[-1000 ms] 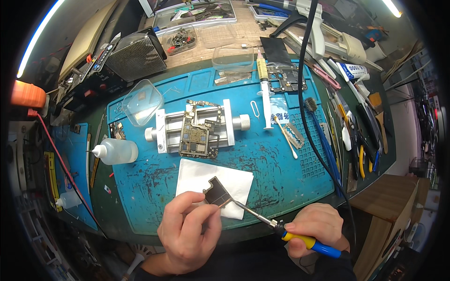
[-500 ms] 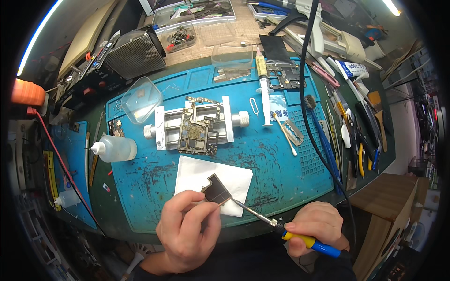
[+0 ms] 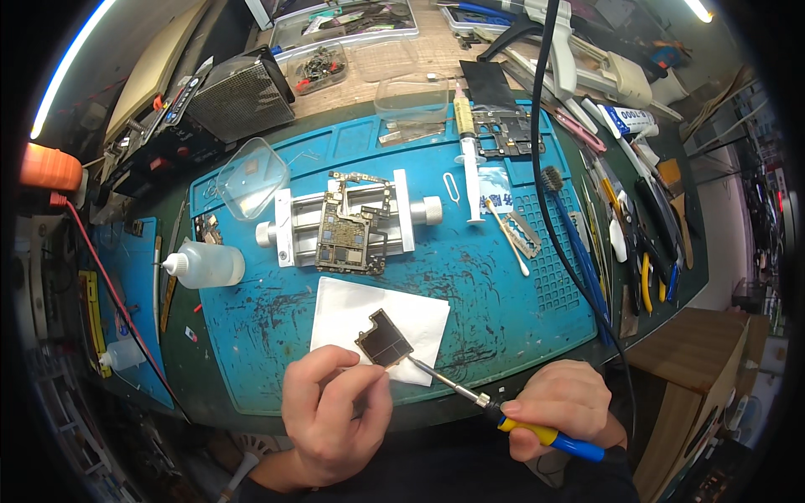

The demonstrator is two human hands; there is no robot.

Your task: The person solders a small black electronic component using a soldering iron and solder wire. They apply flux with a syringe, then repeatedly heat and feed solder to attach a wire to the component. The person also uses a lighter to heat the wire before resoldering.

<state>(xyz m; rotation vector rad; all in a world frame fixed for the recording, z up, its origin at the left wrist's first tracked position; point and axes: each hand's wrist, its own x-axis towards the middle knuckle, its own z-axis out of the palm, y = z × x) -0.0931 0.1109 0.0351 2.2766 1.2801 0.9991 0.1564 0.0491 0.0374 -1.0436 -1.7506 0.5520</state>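
Near the front edge of the mat, my left hand (image 3: 335,411) pinches a small dark circuit board (image 3: 385,339) by its lower left edge, over a folded white tissue (image 3: 429,314). The board has a notched upper corner and a dark, flat face. A soldering iron (image 3: 549,434) with a yellow and blue handle is gripped in my right hand (image 3: 563,402). Its metal tip meets the board's lower right edge. Beyond the tissue, a metal clamp holder (image 3: 283,230) carries a larger phone circuit board (image 3: 345,239).
A plastic dropper bottle (image 3: 210,265) and a clear tray (image 3: 254,180) stand at the left. To the right lie a syringe (image 3: 470,180), a cotton swab (image 3: 509,237), a razor blade (image 3: 523,235) and a brush (image 3: 579,243). A black cable (image 3: 563,263) hangs across the right side.
The small board has tilted, showing more of its dark face. The iron's tip has stayed at its edge, and both hands have shifted only slightly.
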